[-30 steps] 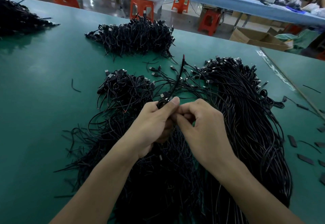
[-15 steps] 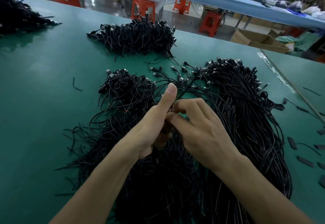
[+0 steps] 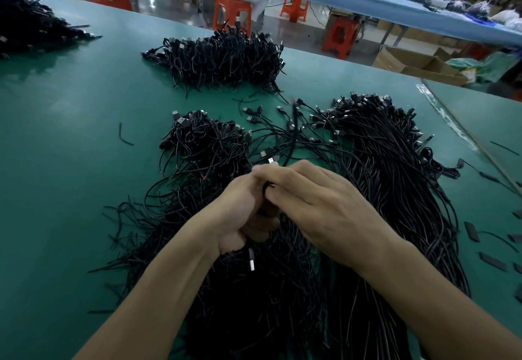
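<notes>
**Item 1. Thin black USB cable** point(image 3: 267, 188). It sits between your two sets of fingers, gathered into a small coil and held clear of the strands below. That height probably keeps its turns from snagging the stock underneath. Its loose tail point(image 3: 293, 133) rises beyond your fingertips, too blurred to read. A silver plug point(image 3: 251, 263) hangs below the heel of your left hand and appears to be the same cable's end.

**Item 2. Left hand** point(image 3: 240, 207). Your fingers are curled round the coil. They serve as the clamp, so the turns keep their shape.

**Item 3. Right hand** point(image 3: 319, 213). Your fingers point(image 3: 282, 179) bend over the top and pinch one turn of the cable against the coil. You look to be binding the tail round the middle to tie the coil off.

**Item 4. Heap of long loose black cables** point(image 3: 395, 190). It lies right of your fingers and runs on beneath both wrists. The plugs are lined up at the far end, so this is likely stock laid out for drawing one strand at a time.

**Item 5. Pile of small coiled black bundles** point(image 3: 206, 145). It lies just beyond your left fingers. These are probably finished pieces, dropped close by to keep the reach short. A larger pile of coiled bundles point(image 3: 223, 54) lies well beyond it.

**Item 6. Green counter** point(image 3: 70, 162). It carries everything above. Flat black strips point(image 3: 471, 231) lie well right of your right fingers, and their purpose cannot be told.
</notes>
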A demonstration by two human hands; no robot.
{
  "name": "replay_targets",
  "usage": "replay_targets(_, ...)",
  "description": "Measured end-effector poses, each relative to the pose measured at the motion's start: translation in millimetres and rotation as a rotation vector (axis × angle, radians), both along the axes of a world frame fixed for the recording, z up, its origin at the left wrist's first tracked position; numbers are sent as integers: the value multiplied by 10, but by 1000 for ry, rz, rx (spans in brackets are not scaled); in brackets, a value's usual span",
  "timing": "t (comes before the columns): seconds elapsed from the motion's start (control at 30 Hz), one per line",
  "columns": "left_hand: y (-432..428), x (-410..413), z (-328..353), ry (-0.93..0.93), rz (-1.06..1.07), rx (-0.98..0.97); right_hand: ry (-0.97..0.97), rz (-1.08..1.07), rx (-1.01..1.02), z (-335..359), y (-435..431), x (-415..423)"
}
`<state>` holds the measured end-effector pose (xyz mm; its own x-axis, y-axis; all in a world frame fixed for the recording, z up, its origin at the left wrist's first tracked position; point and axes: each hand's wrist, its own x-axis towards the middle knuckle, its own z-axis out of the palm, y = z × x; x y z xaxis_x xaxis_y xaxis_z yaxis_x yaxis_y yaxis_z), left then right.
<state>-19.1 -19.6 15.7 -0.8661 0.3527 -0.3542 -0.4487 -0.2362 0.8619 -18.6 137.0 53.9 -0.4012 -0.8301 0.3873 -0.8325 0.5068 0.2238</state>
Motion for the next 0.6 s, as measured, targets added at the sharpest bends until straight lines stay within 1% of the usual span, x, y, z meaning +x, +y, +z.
replay_targets(0.1,-4,7,38,-27,13,61,39,-18,-51,-35,2,-3)
replay_targets(0.23,14,11,73,-58,-1,122,114,35,-73,-50,38,-30)
replay_targets(0.47,50,-6,35,-178,20,152,74,140,28,66,61,-99)
replay_targets(0.6,64,-25,28,-208,34,132,46,147,107,137,60,-124)
